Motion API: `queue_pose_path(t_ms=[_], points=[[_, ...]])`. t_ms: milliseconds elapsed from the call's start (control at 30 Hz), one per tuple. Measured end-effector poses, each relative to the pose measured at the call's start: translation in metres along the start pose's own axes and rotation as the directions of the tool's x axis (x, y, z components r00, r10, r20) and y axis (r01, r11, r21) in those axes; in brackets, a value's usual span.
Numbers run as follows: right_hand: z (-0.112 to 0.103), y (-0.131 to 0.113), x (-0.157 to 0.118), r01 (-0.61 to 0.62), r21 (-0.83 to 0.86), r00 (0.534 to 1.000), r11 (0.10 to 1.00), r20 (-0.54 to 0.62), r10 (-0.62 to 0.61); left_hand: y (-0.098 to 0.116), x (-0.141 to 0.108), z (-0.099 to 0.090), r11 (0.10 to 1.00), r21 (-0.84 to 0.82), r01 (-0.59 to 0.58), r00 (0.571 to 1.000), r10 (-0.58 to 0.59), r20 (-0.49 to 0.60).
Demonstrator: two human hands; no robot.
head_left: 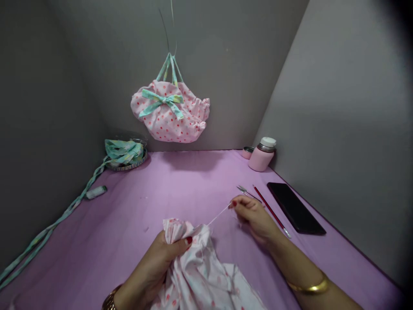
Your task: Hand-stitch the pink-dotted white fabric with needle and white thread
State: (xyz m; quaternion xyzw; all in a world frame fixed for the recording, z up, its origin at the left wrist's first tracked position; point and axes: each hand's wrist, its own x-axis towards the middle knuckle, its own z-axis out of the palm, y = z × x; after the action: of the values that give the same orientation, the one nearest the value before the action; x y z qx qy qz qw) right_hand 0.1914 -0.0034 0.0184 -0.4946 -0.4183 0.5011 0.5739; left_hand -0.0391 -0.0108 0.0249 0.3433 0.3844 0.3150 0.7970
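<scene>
Pale pink dotted fabric [206,267] is bunched in my left hand [158,258], whose thumb presses on its gathered upper edge. The fabric drapes down past the bottom of the view. From that edge a white thread [219,214] runs taut, up and to the right. My right hand [253,215] pinches the thread's far end between thumb and finger, held off the fabric. Whether a needle is in that pinch is too small to tell. Just behind my right hand lie small scissors [244,190], partly hidden by it.
A red pencil [271,210] and a black phone [295,208] lie at right, below a pink jar [262,155]. A dotted pouch-like piece with a bow [171,112] hangs ahead. Green fabric strips [124,151] fill a basket at left, trailing past a white eraser-like block [96,192].
</scene>
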Motion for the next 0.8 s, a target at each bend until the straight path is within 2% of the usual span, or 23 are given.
queue_pose_path(t_ms=[67,167,267,333,367,400,433,500,533,567,633,667,733,800], points=[[-0.014,-0.006,0.009,0.106,0.129,0.961,0.986,-0.267,-0.068,-0.001,0.000,-0.001,1.000,0.005,-0.017,1.000,0.017,-0.006],[-0.042,-0.018,0.018,0.311,0.161,0.821,0.937,-0.543,-0.179,-0.002,0.001,-0.001,1.000,0.002,-0.030,1.000,0.030,-0.008],[-0.067,-0.027,0.021,0.454,0.085,0.665,0.887,-0.695,-0.274,-0.002,0.001,0.000,1.000,0.002,-0.018,1.000,0.018,-0.005],[-0.070,-0.028,0.021,0.472,0.029,0.624,0.881,-0.718,-0.310,-0.002,0.000,0.000,1.000,0.007,-0.016,1.000,0.016,-0.008],[-0.066,-0.026,0.020,0.452,0.004,0.640,0.892,-0.698,-0.321,-0.002,0.000,0.001,1.000,0.008,-0.020,1.000,0.021,-0.013],[-0.059,-0.023,0.018,0.407,-0.028,0.690,0.913,-0.646,-0.327,-0.002,0.000,0.001,1.000,0.009,-0.028,0.999,0.028,-0.021],[-0.049,-0.019,0.015,0.345,-0.063,0.764,0.936,-0.560,-0.320,-0.002,-0.001,0.001,0.999,0.010,-0.030,0.999,0.030,-0.028],[-0.024,-0.008,0.007,0.178,-0.177,0.941,0.968,-0.256,-0.220,-0.001,-0.001,0.002,1.000,0.013,-0.016,0.999,0.017,-0.029],[-0.012,-0.003,0.002,0.099,-0.222,0.990,0.970,-0.078,-0.119,-0.001,-0.001,0.002,1.000,0.012,-0.011,1.000,0.011,-0.021],[-0.001,0.002,-0.002,0.034,-0.264,0.996,0.964,0.090,-0.010,0.000,-0.001,0.002,1.000,0.010,-0.011,1.000,0.011,-0.010],[0.015,0.009,-0.010,-0.015,-0.327,0.928,0.945,0.347,0.135,0.000,-0.001,0.003,1.000,0.006,-0.021,1.000,0.021,0.018],[0.019,0.012,-0.012,-0.012,-0.350,0.889,0.937,0.424,0.170,0.001,0.000,0.003,1.000,0.004,-0.030,0.999,0.030,0.027],[0.020,0.014,-0.014,0.000,-0.356,0.861,0.935,0.475,0.181,0.000,0.001,0.002,0.999,0.001,-0.034,0.999,0.034,0.037],[0.015,0.012,-0.011,-0.031,-0.302,0.893,0.953,0.419,0.162,0.000,0.001,0.001,1.000,0.002,-0.031,0.999,0.031,0.030]])
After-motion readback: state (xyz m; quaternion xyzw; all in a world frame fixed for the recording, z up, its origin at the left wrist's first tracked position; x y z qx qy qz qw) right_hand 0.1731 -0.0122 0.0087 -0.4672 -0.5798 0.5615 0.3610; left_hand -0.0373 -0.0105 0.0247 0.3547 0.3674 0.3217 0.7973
